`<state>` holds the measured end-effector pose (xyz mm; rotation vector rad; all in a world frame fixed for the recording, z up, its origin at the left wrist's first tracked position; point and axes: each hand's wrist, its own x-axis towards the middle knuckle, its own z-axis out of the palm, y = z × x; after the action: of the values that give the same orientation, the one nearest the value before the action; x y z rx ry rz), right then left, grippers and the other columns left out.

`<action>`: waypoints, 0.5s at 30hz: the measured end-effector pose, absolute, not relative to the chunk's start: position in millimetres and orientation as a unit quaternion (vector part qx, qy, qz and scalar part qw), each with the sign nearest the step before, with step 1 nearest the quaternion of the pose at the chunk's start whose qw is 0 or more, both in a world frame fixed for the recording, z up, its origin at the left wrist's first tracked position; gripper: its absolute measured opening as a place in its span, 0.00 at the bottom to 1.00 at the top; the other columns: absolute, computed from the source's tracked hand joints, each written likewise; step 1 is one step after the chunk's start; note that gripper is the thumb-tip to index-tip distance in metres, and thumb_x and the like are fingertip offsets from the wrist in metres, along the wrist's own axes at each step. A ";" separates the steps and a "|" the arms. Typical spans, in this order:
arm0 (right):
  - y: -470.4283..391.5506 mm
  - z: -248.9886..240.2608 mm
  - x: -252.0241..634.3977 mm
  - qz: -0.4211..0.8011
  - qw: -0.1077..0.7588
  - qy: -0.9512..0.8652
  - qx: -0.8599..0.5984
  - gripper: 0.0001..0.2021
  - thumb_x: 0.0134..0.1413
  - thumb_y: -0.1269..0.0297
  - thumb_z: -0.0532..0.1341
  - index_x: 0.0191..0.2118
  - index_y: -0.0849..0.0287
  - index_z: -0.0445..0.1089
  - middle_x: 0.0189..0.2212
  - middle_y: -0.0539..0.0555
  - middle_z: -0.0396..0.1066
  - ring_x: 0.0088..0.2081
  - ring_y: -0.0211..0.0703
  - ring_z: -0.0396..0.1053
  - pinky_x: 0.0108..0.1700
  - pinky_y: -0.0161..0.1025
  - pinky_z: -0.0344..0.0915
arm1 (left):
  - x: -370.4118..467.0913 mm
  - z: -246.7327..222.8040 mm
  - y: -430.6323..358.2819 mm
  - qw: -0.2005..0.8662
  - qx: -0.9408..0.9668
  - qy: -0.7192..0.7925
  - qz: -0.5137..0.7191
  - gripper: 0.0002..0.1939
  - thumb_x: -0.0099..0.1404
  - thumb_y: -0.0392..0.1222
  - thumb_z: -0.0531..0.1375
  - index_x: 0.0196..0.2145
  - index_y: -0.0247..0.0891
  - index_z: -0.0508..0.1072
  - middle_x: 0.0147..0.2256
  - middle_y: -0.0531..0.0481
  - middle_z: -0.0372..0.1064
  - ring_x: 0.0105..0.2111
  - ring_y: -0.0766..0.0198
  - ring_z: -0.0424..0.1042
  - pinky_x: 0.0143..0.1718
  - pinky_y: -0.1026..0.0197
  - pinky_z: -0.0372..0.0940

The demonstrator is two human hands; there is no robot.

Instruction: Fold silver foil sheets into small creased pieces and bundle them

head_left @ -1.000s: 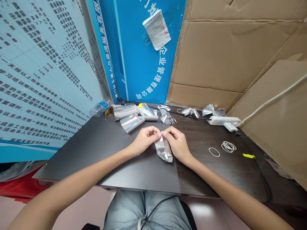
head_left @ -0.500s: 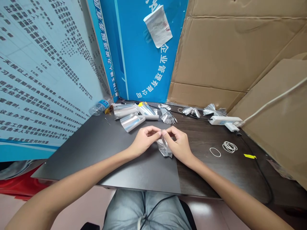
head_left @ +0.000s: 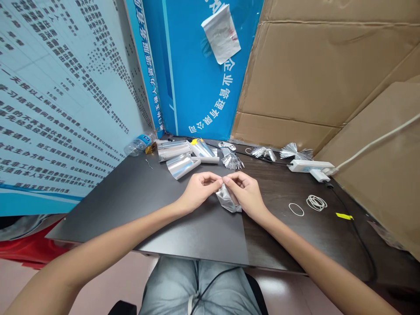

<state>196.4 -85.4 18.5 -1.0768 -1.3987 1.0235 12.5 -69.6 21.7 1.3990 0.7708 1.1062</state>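
Observation:
Between my two hands hangs a small silvery plastic bag (head_left: pixel 229 201), its lower part crinkled and spread just above or on the tabletop. My left hand (head_left: pixel 201 189) pinches its top edge from the left, thumb against fingers. From the right, my right hand (head_left: pixel 244 192) pinches the same edge, its fingertips almost meeting those of the left. The pinched part is mostly covered by my fingers. Beyond my hands sits a bundle of silver strips (head_left: pixel 232 160), fanned out toward me.
Rolled silver sheets (head_left: pixel 182 166) and a plastic bottle (head_left: pixel 139 144) stand at the back left. Two more fanned silver bundles (head_left: pixel 296 152) lie near a white power strip (head_left: pixel 311 166). White rubber bands (head_left: pixel 316 202), a yellow tag (head_left: pixel 344 216) and a black cable (head_left: pixel 361 245) are at right.
The bag's lower part has swung slightly right and looks wider and more crumpled. Both hands keep their pinch; the whole view has shifted a little.

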 end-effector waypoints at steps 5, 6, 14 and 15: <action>-86.9 18.0 196.4 0.420 0.525 -0.588 -0.450 0.17 0.59 0.47 0.69 0.36 0.57 0.78 0.18 0.46 0.66 0.22 0.39 0.62 0.25 0.36 0.59 | 12.7 20.9 -68.8 0.555 0.599 0.328 0.475 0.16 0.63 0.51 0.71 0.35 0.33 0.81 0.33 0.47 0.77 0.32 0.64 0.71 0.37 0.62 0.65; -87.1 18.0 196.1 0.421 0.525 -0.588 -0.450 0.17 0.59 0.47 0.69 0.36 0.57 0.78 0.18 0.46 0.66 0.22 0.39 0.62 0.25 0.36 0.59 | 12.7 21.0 -68.8 0.553 0.600 0.329 0.475 0.16 0.63 0.51 0.71 0.35 0.33 0.81 0.33 0.47 0.77 0.32 0.64 0.71 0.37 0.61 0.66; -87.2 15.8 197.3 0.404 0.526 -0.592 -0.458 0.16 0.60 0.47 0.69 0.36 0.57 0.79 0.24 0.51 0.74 0.26 0.41 0.69 0.26 0.37 0.63 | 10.9 19.8 -69.1 0.534 0.617 0.338 0.470 0.16 0.64 0.52 0.71 0.36 0.33 0.81 0.34 0.45 0.79 0.34 0.62 0.74 0.39 0.60 0.68; -87.4 16.2 197.5 0.399 0.528 -0.593 -0.459 0.16 0.59 0.48 0.69 0.35 0.57 0.80 0.25 0.51 0.75 0.26 0.41 0.69 0.26 0.36 0.63 | 10.4 20.0 -69.1 0.531 0.622 0.336 0.467 0.16 0.64 0.52 0.71 0.36 0.33 0.81 0.35 0.45 0.79 0.34 0.61 0.74 0.40 0.60 0.68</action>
<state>197.5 -87.4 16.2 -1.0958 -1.4160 0.9541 10.4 -69.1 20.0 1.4848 0.8021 1.1137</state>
